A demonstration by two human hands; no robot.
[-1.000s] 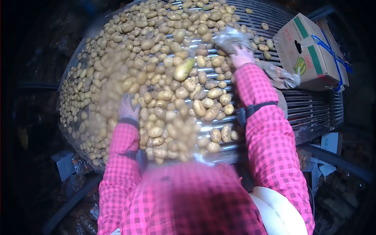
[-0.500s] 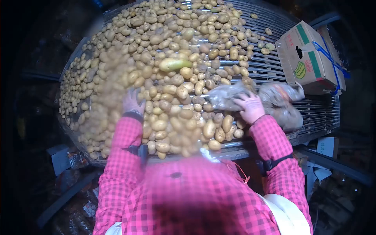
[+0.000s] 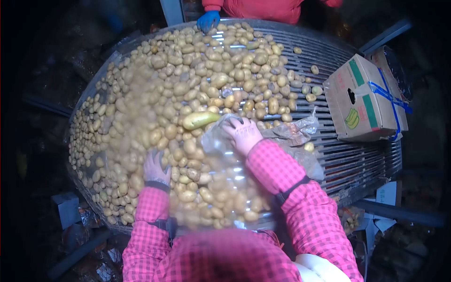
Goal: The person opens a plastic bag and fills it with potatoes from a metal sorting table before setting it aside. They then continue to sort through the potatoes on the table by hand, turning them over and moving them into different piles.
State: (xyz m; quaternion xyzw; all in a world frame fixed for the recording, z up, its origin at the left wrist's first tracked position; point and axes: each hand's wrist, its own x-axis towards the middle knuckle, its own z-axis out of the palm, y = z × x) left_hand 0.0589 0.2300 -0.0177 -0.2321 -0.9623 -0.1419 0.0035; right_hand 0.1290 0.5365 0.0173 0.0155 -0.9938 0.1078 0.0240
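Note:
Potatoes point(image 3: 183, 89) cover much of a slatted metal sorting table point(image 3: 350, 171). My left hand point(image 3: 156, 168), in a pink glove with grey fingertips, rests on the potatoes at centre left, fingers apart and holding nothing. My right hand point(image 3: 244, 135), gloved alike, is closed on a crumpled, dirty plastic bag point(image 3: 214, 140) in the middle of the table. The bag trails to the right over the slats, its far part partly behind my right forearm. A long greenish potato point(image 3: 199, 120) lies against the bag's left edge.
A cardboard box point(image 3: 364, 101) with a banana print and blue strap stands on the slats at right. Across the table, a person in a red jacket point(image 3: 263, 8) has a blue-gloved hand point(image 3: 208, 21) at the far edge. Metal bars point(image 3: 399, 211) flank the table.
My right hand has swept left with the plastic bag, from the right slats to the middle, baring some slats near me. The view has tilted up, bringing the other person into sight.

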